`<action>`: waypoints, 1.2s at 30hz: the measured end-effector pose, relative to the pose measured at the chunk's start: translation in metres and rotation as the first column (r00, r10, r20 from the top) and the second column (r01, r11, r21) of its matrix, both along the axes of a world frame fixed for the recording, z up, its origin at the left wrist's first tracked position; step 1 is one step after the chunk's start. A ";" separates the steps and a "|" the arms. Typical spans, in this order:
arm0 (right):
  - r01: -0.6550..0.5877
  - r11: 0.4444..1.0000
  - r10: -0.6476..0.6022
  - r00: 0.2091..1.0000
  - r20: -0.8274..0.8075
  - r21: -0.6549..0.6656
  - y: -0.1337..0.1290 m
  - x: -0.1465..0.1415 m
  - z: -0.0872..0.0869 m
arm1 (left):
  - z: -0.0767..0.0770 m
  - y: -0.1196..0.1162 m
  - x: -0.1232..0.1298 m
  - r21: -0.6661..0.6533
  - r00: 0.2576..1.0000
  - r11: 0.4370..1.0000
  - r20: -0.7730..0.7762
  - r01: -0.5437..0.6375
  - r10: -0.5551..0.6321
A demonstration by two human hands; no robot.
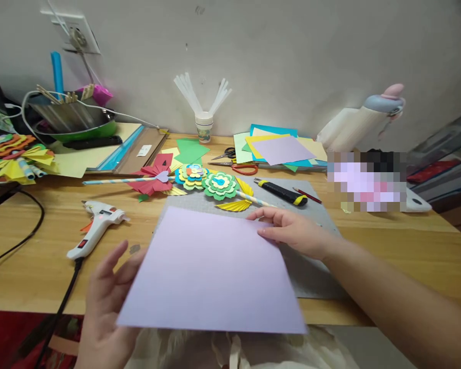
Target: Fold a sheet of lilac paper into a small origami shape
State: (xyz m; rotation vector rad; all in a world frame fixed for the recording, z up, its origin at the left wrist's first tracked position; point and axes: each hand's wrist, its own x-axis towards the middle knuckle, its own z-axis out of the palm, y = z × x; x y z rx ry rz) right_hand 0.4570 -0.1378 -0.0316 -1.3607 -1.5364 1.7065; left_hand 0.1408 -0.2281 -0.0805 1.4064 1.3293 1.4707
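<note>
A sheet of light purple paper [215, 271] is raised and tilted above the table's front edge. My right hand [292, 230] pinches its far right edge, thumb on top and fingers along the border. At the sheet's left edge is my left hand [109, 297], fingers apart and partly hidden behind the paper; whether it bears any weight is unclear. Beneath lies a grey cutting mat [311, 277]. Just beyond the sheet are layered paper flowers, a green one [220, 184] and a multicoloured one [194, 177], on striped straw stems, with yellow pleated leaves [234, 206].
A white glue gun [100, 225] with a black cord lies left. Behind are a utility knife [280, 192], red-handled scissors [244, 168], coloured papers [284, 148], and a cup of straws [204, 125]. A bottle [372, 118] leans against the wall at right.
</note>
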 end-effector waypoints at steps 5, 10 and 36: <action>-0.144 0.984 0.122 0.975 0.183 0.107 0.017 0.015 -0.001 | 0.002 0.005 -0.008 0.235 0.671 0.914 -0.740 0.330 -0.052; -0.189 0.945 0.084 0.930 0.358 0.268 0.024 0.017 -0.010 | 0.001 0.017 -0.002 0.215 0.417 0.801 -0.908 0.559 -0.048; -0.461 0.689 0.102 0.826 0.555 0.559 -0.069 -0.006 -0.005 | 0.004 0.014 0.038 0.119 0.541 0.947 -0.838 0.298 -0.065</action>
